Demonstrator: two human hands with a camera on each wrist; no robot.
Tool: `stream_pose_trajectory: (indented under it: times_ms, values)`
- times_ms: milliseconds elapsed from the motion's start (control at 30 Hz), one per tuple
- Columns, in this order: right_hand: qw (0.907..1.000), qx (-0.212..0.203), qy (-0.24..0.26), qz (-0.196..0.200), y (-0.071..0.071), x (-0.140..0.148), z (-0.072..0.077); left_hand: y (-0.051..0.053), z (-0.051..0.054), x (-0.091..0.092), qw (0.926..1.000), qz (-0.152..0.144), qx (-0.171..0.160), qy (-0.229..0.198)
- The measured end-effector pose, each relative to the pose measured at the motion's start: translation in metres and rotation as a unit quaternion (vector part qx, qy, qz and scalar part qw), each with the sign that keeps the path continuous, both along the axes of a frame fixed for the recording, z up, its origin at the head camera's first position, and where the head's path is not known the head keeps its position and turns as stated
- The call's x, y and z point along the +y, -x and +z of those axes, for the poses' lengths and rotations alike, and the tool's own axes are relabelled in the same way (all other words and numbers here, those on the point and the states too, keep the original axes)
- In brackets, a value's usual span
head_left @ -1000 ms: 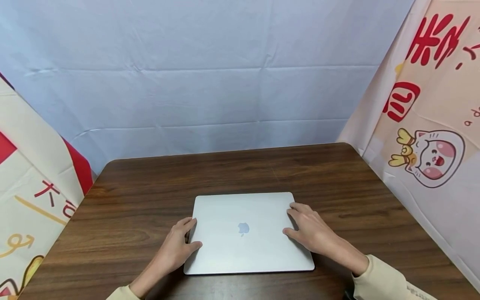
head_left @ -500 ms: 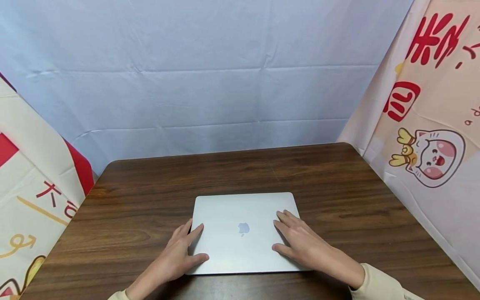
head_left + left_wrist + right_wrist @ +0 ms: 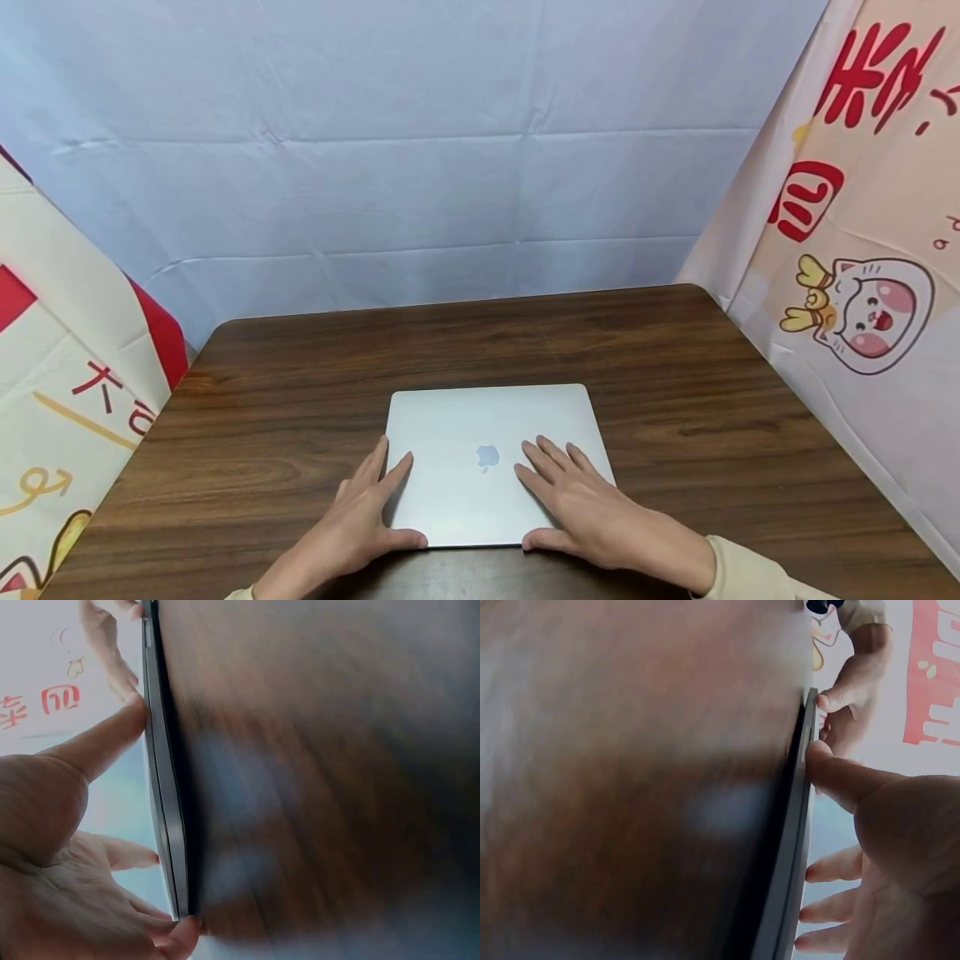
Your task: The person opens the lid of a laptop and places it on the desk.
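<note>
A closed silver laptop (image 3: 457,425) with a pale blue logo lies flat on the wooden table. My left hand (image 3: 352,517) is at its left side, fingers spread, thumb at the front edge. The right hand (image 3: 592,508) rests on the lid's right half with straight fingers, its thumb at the front edge. In the left wrist view the laptop's thin edge (image 3: 166,795) runs past the thumb, and fingertips touch its corner. The right wrist view shows the right thumb against the laptop's edge (image 3: 791,832), other fingertips on the lid.
The brown wooden table (image 3: 465,342) extends behind and beside the laptop. A pale blue cloth (image 3: 405,192) hangs behind it. Printed cloths with red characters and a cartoon cat (image 3: 873,317) hang at the sides.
My right hand has slid left and toward the front edge across the lid. The left hand has shifted slightly, its thumb now nearer the front edge. The laptop has not visibly moved.
</note>
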State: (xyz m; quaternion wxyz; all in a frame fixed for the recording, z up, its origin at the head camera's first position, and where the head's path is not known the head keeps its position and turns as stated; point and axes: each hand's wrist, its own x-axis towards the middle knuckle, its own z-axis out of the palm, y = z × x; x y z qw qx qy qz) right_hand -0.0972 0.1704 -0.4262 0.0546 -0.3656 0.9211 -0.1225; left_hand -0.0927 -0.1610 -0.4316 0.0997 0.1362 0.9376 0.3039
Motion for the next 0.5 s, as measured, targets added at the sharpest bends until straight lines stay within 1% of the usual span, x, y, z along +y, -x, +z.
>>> stream_pose_trajectory:
  times_ms: [67,133,267,367,500]
  values:
    - [0.9999,0.007,-0.012,0.007,-0.002,-0.003,-0.001,-0.001,-0.001,0.001,0.9999,-0.009,0.001,0.006]
    - [0.9993,0.023,-0.026,0.014,-0.003,-0.006,-0.003,-0.002,-0.002,0.002,0.9997,-0.02,0.005,0.013]
    - [0.9954,0.082,-0.041,0.028,-0.004,-0.013,-0.006,-0.004,-0.004,0.004,0.9989,-0.034,0.02,0.026]
    - [0.9888,0.14,-0.033,0.042,-0.003,-0.017,-0.009,-0.004,-0.004,0.006,0.9988,-0.032,0.021,0.032]
    - [0.9765,0.207,-0.013,0.058,-0.002,-0.021,-0.012,-0.003,-0.005,0.008,0.9989,-0.03,0.015,0.034]
